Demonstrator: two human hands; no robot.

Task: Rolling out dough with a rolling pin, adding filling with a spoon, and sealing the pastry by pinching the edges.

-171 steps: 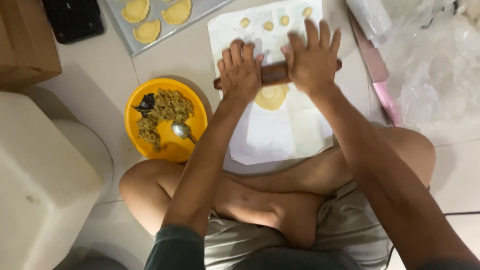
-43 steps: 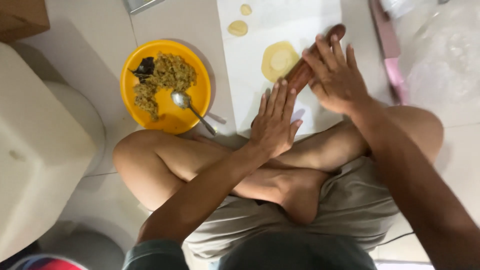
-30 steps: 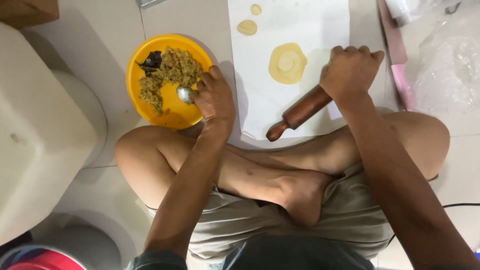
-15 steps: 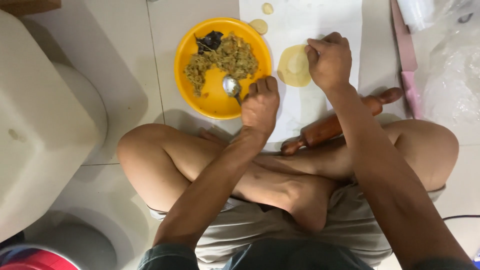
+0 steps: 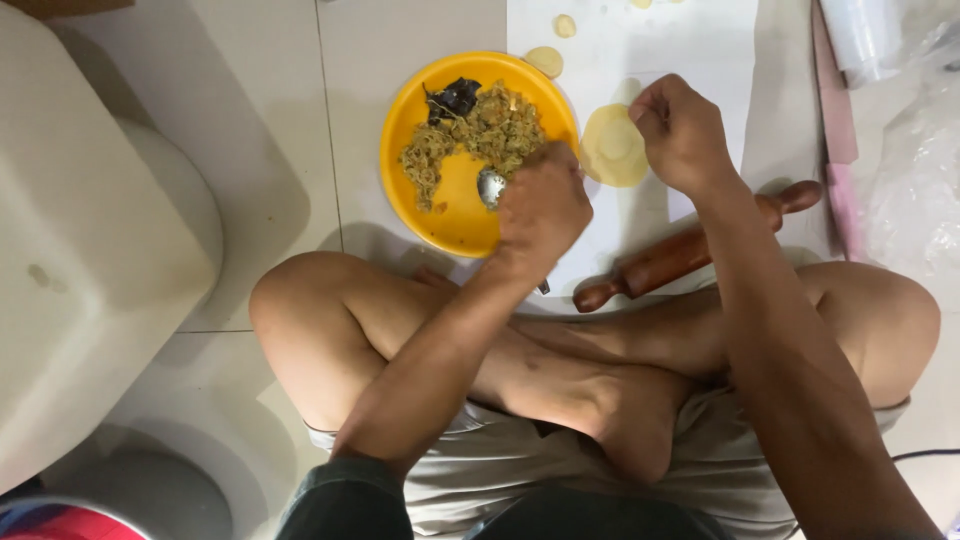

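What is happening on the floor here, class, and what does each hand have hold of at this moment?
A person sits cross-legged on a tiled floor. The left hand holds a metal spoon in an orange plate of greenish-brown filling. The right hand pinches the edge of a flat round of dough lying on a white sheet. A wooden rolling pin lies on the sheet by the knees, apart from both hands. Smaller dough pieces sit farther up the sheet.

L grip (image 5: 541,205) w/ spoon (image 5: 491,186), yellow bowl (image 5: 455,215)
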